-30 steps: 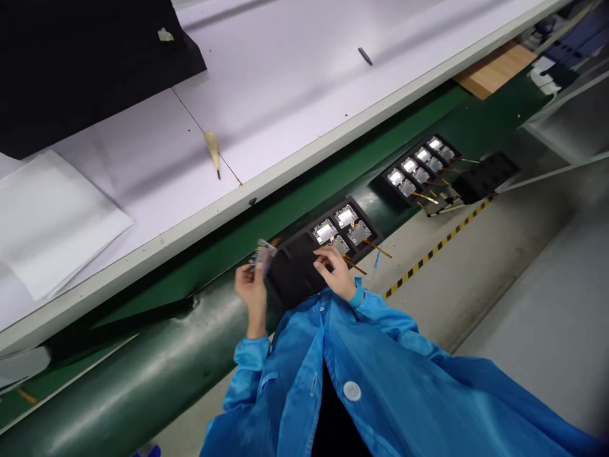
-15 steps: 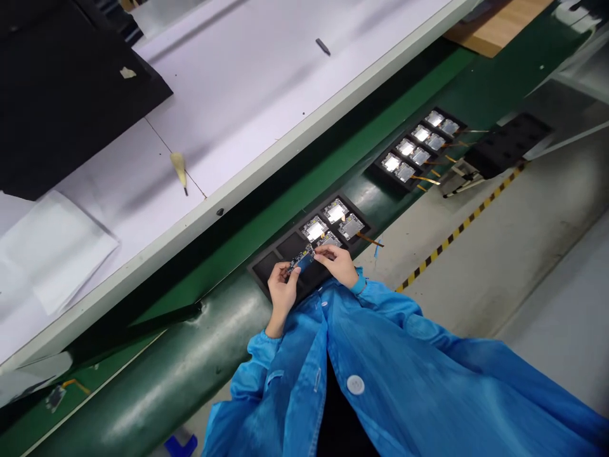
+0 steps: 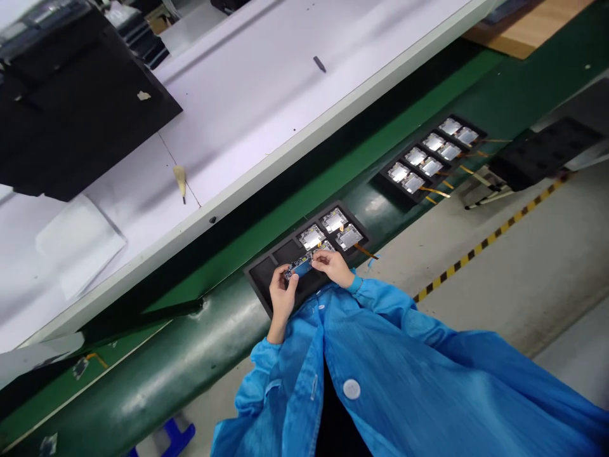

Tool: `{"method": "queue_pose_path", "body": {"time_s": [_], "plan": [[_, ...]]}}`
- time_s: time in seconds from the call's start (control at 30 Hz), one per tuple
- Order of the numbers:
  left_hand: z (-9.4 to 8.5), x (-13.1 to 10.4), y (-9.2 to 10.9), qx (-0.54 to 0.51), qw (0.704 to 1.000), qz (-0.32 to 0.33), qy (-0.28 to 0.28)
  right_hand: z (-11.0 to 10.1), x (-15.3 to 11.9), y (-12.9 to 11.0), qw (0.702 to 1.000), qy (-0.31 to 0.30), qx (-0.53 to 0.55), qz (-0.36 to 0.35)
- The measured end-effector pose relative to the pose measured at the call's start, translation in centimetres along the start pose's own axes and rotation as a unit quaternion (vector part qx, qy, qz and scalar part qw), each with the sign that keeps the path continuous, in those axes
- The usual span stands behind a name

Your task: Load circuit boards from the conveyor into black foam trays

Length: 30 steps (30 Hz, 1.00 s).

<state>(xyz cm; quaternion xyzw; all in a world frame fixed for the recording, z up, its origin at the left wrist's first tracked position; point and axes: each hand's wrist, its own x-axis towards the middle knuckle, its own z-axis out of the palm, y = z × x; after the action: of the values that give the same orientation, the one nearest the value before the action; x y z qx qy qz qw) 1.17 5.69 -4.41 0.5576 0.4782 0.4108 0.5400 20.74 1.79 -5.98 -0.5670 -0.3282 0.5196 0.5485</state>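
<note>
A small circuit board (image 3: 301,265) with a blue face is held up over the near black tray (image 3: 263,281). My left hand (image 3: 282,293) grips its left end between thumb and fingers. At the board's right end, my right hand (image 3: 334,267) is closed in a pinch; whether it holds the board's edge or a tiny part there is too small to tell. Several boards with silvery shields, such as this board (image 3: 349,237), lie in the tray's right compartments, one partly hidden behind my right hand. An orange flex cable (image 3: 366,252) sticks out over the tray's edge.
Farther right, a second black tray (image 3: 387,180) holds several shielded boards with cables hanging over the green bench edge. A raised white shelf (image 3: 247,120) runs behind, bearing a pale, dark-tipped tool (image 3: 179,183) and a black box (image 3: 95,108). Loose boards (image 3: 80,368) lie at lower left.
The camera view has shifted slightly. Both hands stay at the circuit board, which shows its blue face a little more; my right fingers have drawn closer together at its right end.
</note>
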Motion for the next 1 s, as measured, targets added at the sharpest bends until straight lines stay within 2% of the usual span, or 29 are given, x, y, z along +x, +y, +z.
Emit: {"method": "queue_pose_path", "body": {"time_s": [0.17,0.27,0.37,0.5,0.77,0.9,1.0], "plan": [[1.4,-1.0,-0.9,0.008,0.997,-0.07,0.004,0.5,0.9,0.4,0.999,-0.035,0.02,0.032],[2.2,-0.8,-1.9,-0.045,0.99,-0.127,0.03,0.3,1.6,0.4,0.998,-0.051,0.005,0.043],[2.3,-0.1,-3.3,-0.108,0.972,-0.2,0.062,-1.2,2.2,0.2,0.998,-0.042,-0.026,0.029],[2.2,0.9,-4.8,-0.111,0.957,-0.257,0.079,-4.8,2.8,0.3,0.999,-0.007,-0.045,0.025],[3.4,3.5,-5.7,-0.033,0.954,-0.276,0.11,-11.6,3.1,1.2,0.994,0.076,-0.051,0.058],[2.7,2.0,-6.1,0.068,0.959,-0.233,0.144,-14.4,3.7,2.1,0.986,0.126,-0.107,0.016],[2.1,0.6,-6.0,0.166,0.957,-0.185,0.149,-16.3,4.4,3.0,0.961,0.17,-0.211,-0.047]]}}
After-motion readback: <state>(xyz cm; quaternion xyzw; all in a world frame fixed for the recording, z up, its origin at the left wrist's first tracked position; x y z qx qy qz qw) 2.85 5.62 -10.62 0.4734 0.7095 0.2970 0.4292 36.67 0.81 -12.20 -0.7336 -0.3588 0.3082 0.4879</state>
